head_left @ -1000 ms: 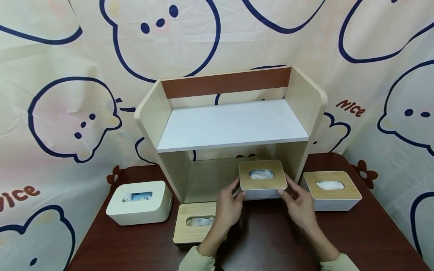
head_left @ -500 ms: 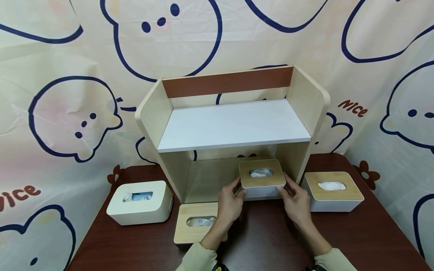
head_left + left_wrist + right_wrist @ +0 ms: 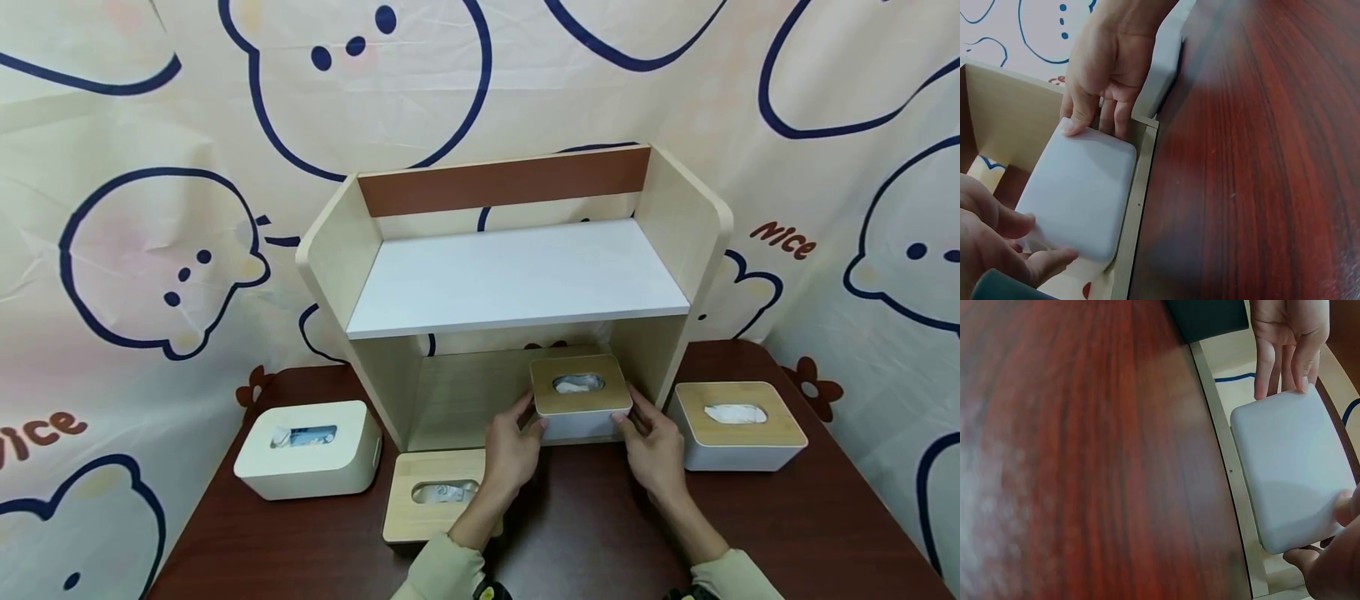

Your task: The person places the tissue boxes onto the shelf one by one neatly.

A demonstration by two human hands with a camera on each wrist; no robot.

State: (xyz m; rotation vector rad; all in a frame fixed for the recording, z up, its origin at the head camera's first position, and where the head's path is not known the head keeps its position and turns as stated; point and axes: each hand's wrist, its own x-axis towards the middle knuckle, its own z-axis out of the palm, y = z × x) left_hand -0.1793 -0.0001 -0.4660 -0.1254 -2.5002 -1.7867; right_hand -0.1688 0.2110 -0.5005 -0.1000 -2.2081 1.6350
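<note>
A tissue box [image 3: 579, 425] with a white body and bamboo-coloured lid stands at the front right of the shelf unit's lower level. My left hand [image 3: 512, 450] grips its left end. On the opposite end, my right hand [image 3: 654, 446] holds it with the thumb on the front face. The left wrist view shows the white front of the tissue box [image 3: 1079, 187] between both hands. Seen from the right wrist, the tissue box [image 3: 1294, 469] lies just inside the shelf's front edge. Its underside and back are hidden.
The shelf unit [image 3: 517, 275] stands at the back of a dark brown table [image 3: 585, 533]. A white tissue box [image 3: 311, 450] is left of it, and a wood-lidded one [image 3: 738, 425] right. A dark-based tissue box [image 3: 427, 496] sits in front, near my left forearm.
The gripped tissue box has shifted very slightly and now sits straighter at the shelf's front. My right hand has moved slightly left, still holding its end.
</note>
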